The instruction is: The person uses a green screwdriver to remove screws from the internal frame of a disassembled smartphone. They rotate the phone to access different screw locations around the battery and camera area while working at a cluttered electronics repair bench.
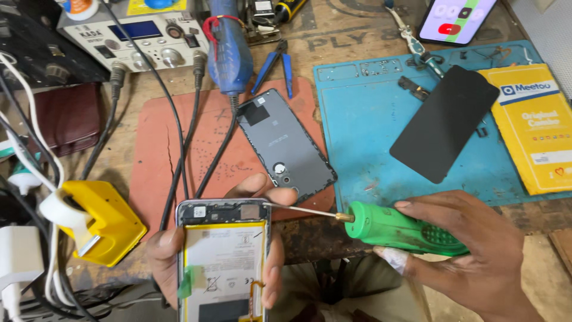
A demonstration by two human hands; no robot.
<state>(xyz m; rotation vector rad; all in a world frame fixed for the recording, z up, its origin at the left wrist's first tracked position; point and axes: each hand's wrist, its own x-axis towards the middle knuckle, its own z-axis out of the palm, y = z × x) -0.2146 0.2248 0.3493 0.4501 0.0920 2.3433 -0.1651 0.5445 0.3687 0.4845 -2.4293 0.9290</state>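
My left hand (179, 253) grips an opened phone (223, 262) from below, its battery and inner boards showing, low in the head view. My right hand (471, 256) holds a green screwdriver (399, 226); its thin shaft points left and the tip touches the phone's top right corner. A grey phone back cover (286, 143) lies on the red mat (161, 149) just beyond the phone. On the blue work mat (369, 131) to the right rests a black screen panel (444, 122).
A yellow box (539, 128) sits at the right edge of the blue mat. A lit phone (456, 18), tweezers, blue pliers (277, 65), a blue tool (226, 48) and a grey bench station (137, 36) line the back. A yellow tape holder (101, 220) and cables crowd the left.
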